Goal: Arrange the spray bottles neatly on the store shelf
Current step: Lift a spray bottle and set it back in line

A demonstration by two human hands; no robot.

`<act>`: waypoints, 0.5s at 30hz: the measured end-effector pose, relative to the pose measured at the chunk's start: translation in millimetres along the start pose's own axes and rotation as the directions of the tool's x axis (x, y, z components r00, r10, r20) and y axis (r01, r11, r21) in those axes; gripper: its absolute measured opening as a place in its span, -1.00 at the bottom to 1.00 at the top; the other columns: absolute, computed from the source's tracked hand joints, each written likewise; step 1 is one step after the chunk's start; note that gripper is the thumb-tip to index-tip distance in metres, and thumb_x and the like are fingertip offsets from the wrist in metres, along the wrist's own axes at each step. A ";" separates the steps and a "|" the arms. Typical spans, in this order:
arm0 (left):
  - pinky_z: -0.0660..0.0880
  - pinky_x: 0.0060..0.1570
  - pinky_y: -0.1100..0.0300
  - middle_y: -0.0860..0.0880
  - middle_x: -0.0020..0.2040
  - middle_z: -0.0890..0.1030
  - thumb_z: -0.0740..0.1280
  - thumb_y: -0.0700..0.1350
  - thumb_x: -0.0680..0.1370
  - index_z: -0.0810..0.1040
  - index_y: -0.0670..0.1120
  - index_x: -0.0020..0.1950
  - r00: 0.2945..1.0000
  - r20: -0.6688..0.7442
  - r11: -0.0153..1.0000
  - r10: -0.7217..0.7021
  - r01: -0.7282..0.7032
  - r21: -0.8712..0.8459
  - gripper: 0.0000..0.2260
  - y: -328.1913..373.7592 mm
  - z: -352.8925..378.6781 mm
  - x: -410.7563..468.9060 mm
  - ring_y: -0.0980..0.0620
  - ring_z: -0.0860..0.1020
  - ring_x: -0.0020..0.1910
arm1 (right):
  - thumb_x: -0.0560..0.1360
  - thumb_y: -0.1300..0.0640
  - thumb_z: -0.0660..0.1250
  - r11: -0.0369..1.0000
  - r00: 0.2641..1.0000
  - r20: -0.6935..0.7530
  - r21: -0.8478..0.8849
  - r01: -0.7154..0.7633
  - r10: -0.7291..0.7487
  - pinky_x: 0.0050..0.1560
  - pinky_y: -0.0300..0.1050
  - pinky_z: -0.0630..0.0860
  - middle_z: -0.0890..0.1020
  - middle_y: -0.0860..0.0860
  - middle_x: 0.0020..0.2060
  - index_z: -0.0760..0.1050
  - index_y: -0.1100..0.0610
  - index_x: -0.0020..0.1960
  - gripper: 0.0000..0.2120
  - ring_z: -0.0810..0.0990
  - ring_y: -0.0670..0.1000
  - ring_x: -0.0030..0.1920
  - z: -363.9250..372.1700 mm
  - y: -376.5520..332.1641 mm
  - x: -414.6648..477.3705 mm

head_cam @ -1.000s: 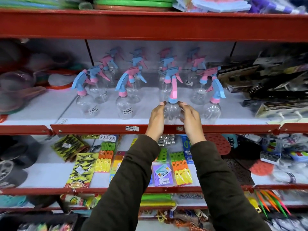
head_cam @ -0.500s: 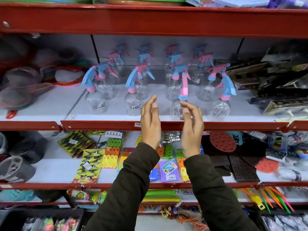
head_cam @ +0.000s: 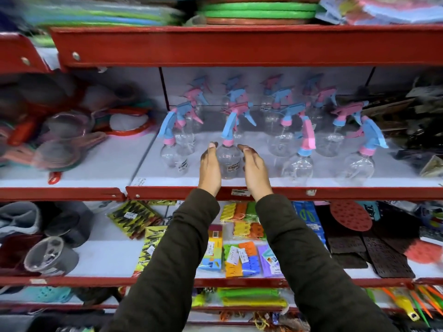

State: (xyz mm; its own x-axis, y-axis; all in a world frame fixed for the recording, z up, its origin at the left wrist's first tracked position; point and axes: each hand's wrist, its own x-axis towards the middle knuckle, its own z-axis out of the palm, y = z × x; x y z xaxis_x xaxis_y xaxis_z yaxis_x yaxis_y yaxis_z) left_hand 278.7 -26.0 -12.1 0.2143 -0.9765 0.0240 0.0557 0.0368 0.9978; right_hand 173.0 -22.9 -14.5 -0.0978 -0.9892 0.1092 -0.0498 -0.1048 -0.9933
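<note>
Several clear spray bottles with pink and blue trigger heads stand in rows on the white middle shelf [head_cam: 335, 180]. My left hand [head_cam: 210, 168] and right hand [head_cam: 254, 172] flank one front-row spray bottle [head_cam: 229, 161], which has a blue trigger and a pink collar. Both palms face it with the fingers straight, not wrapped around it. Whether they press on it I cannot tell. Another front bottle [head_cam: 173, 157] stands to its left. To its right stand a pink-trigger bottle [head_cam: 298, 165] and a further one [head_cam: 359, 165].
The shelf's red front rail [head_cam: 335, 194] runs under my wrists. Blurred strainers and bowls [head_cam: 64, 140] lie left of the bottles and dark packaged goods [head_cam: 412, 130] lie to the right. Clothes-peg packs [head_cam: 242, 257] fill the shelf below. A red beam [head_cam: 239, 46] hangs overhead.
Both hands let go of the pink-trigger bottle, drew back, then moved left and came in on either side of the neighbouring blue-trigger bottle. The camera has shifted and the view is blurred at the left.
</note>
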 end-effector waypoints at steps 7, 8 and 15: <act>0.31 0.53 -0.12 -0.08 0.45 0.52 0.02 0.61 0.37 0.49 0.11 0.44 0.997 0.078 1.000 -0.002 0.000 0.026 -0.15 -22.0 -5.4 -5.4 -0.06 0.46 0.45 | 0.58 -0.16 0.14 0.998 0.997 -0.034 0.005 0.070 -0.070 0.48 0.13 0.44 0.65 0.04 0.27 0.55 -0.06 0.24 -0.64 0.59 0.04 0.34 -3.7 10.3 -13.5; 0.31 0.53 -0.12 -0.07 0.44 0.52 0.02 0.62 0.35 0.49 0.12 0.43 0.996 0.089 0.999 0.000 -0.004 0.042 -0.14 -19.2 -5.9 -10.9 -0.05 0.46 0.45 | 0.54 -0.20 0.14 0.997 0.996 -0.040 0.005 0.081 -0.080 0.48 0.14 0.45 0.66 0.04 0.27 0.55 -0.09 0.22 -0.62 0.59 0.03 0.34 -5.6 10.8 -16.9; 0.26 0.56 -0.09 -0.08 0.46 0.49 0.02 0.45 0.44 0.50 0.17 0.34 0.991 0.128 0.997 0.025 -0.033 0.064 -0.37 1.7 -1.9 -40.7 -0.02 0.43 0.47 | 0.58 -0.12 0.15 0.996 0.997 -0.024 -0.053 0.070 -0.072 0.51 0.08 0.41 0.61 -0.02 0.30 0.53 -0.05 0.30 -0.62 0.54 0.01 0.38 -17.9 10.5 -29.9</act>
State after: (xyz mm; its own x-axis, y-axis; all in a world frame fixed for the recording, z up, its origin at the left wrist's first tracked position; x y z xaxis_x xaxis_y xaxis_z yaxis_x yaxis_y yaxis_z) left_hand 271.9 14.2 -11.5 0.0888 -0.9945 0.0564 -0.0140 0.0553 0.9984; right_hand 157.6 7.4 -27.5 -0.1177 -0.9764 0.1810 -0.1095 -0.1684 -0.9796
